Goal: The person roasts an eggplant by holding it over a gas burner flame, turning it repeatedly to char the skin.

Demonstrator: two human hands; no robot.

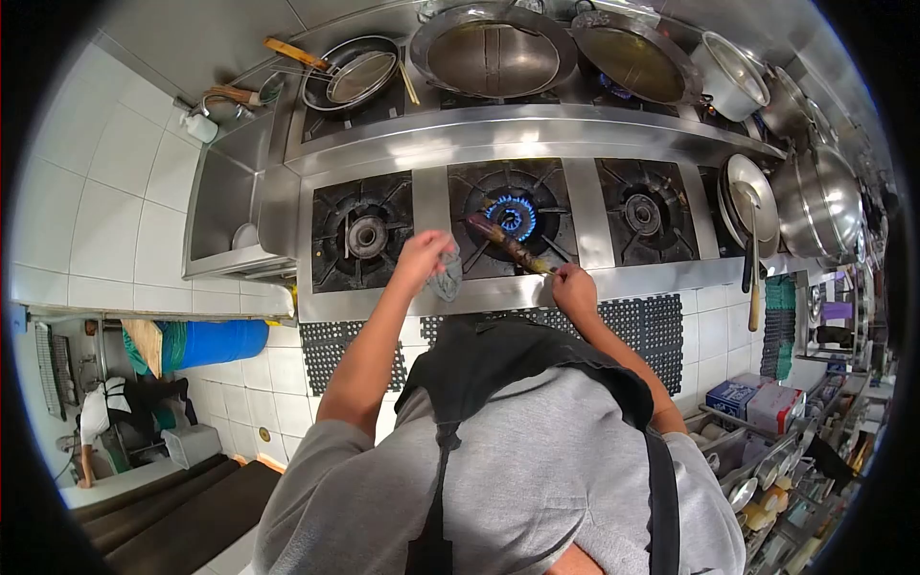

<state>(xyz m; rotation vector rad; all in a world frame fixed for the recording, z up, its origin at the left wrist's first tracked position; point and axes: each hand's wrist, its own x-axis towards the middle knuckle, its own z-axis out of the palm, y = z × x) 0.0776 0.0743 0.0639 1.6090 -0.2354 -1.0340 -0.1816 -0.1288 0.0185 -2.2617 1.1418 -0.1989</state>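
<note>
Over the lit blue flame of the middle burner (pixel 511 218) lies a long, dark purple eggplant (pixel 517 251), its skin scorched in patches. My right hand (pixel 573 289) pinches its greenish stem end at the front edge of the stove. My left hand (pixel 425 257) is closed on a crumpled grey cloth (pixel 445 278), which hangs down just left of the flame. That hand is slightly blurred.
Unlit burners flank the flame: left burner (pixel 365 237), right burner (pixel 641 215). Large pans (pixel 494 53) stand on the back range. Pans with handles (pixel 752 206) lean at the right. A steel sink (pixel 230 196) adjoins the left. Another person (pixel 120 407) is at far left.
</note>
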